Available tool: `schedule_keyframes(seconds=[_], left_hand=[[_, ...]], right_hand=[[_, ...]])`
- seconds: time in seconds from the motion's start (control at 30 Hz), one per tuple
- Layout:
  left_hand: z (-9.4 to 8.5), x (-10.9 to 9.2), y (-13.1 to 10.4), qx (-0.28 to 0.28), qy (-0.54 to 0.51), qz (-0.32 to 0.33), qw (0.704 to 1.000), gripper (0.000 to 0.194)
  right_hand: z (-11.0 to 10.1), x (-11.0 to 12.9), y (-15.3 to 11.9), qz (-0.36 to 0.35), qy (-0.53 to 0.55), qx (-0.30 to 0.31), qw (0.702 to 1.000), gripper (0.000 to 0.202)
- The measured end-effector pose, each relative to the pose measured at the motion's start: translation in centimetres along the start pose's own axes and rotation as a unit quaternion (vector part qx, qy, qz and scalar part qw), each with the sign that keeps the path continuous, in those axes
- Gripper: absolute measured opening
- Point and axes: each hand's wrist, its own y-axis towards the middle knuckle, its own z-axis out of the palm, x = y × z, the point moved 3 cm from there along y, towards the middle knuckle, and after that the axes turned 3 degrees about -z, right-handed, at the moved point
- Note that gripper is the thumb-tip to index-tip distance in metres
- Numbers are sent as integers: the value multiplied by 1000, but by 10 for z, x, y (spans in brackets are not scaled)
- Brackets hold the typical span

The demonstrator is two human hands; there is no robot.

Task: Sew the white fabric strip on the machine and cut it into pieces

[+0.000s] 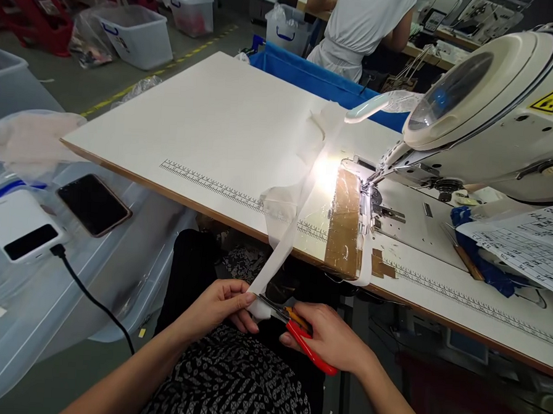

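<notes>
Over the lap (230,377), left grip (222,306) pinches white strip (281,250); right grip (332,336) wraps scissors (305,344); a slip could nick fingertips (247,299).

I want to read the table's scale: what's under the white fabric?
Where the white fabric crosses the tabletop, the printed ruler shows on either side; the marks directly beneath are mostly covered and can't be read.

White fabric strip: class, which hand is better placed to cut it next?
Probably the right hand: it holds the red-and-orange-handled scissors, blades close to the white fabric strip, while the left hand pinches that strip.
</notes>
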Motion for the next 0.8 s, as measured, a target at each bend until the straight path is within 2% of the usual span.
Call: schedule_keyframes(seconds=[0.23, 0.47, 0.8], left_hand=[[0, -5, 1, 8, 4, 1, 1000, 43], [-1, -4, 1, 12, -4, -3, 1000, 43], [-2, -5, 2, 12, 8, -8, 1000, 44]], right_hand=[[-1, 7, -1, 17, -56, -41, 997, 47], [6, 1, 2, 3, -22, -56, 998, 46], [6, 11, 11, 2, -90, -53, 995, 41]])
